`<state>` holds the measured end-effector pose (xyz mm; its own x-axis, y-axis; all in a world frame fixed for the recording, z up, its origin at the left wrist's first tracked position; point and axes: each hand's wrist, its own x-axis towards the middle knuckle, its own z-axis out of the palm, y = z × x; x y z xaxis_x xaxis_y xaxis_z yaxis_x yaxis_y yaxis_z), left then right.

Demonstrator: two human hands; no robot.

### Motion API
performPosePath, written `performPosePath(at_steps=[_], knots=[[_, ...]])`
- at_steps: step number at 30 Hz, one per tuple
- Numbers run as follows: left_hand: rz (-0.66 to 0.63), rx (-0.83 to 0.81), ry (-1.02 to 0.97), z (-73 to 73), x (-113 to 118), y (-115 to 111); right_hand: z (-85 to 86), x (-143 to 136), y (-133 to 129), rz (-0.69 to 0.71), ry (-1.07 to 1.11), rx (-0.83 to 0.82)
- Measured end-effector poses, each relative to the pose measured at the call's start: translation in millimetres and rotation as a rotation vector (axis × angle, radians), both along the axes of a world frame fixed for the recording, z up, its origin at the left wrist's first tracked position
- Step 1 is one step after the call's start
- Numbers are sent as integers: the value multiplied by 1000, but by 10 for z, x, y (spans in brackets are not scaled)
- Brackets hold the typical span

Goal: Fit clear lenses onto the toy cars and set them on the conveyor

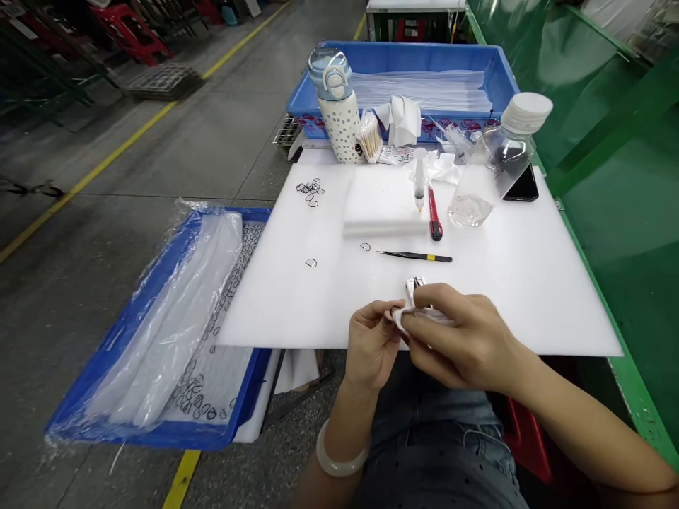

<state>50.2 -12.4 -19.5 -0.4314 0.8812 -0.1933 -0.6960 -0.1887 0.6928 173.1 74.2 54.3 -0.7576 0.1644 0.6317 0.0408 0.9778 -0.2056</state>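
My left hand (pixel 374 343) is closed, pinching a small black ring (pixel 395 309) between thumb and fingertips; most of the ring is hidden. My right hand (pixel 467 339) grips a folded white wiping cloth (pixel 408 316) and presses it against the ring. Just beyond the fingers lies a small shiny object (pixel 415 284), partly covered, whose kind I cannot make out. Black tweezers (pixel 416 256) with a yellow band rest on the white foam board (pixel 286 304). Single black rings (pixel 310 262) lie left of them, and a small pile of rings (pixel 310 189) sits farther back.
A foam block (pixel 387 205) holds a syringe (pixel 419 185) near its right edge, beside a red utility knife (pixel 435 219). Behind stand a clear bottle (pixel 485 177), a phone (pixel 523 187), a dotted flask (pixel 339 124), cotton swabs (pixel 370 138) and a blue bin (pixel 408 53). A blue tray (pixel 143 438) of rings is left.
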Motion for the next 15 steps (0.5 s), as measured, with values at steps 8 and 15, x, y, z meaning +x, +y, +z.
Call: performPosePath(at_steps=[8, 15], knots=[[-4, 10, -27, -15, 14, -11, 16, 65, -21, 11, -31, -6], [29, 57, -29, 20, 30, 17, -10, 103, -23, -118, 27, -3]])
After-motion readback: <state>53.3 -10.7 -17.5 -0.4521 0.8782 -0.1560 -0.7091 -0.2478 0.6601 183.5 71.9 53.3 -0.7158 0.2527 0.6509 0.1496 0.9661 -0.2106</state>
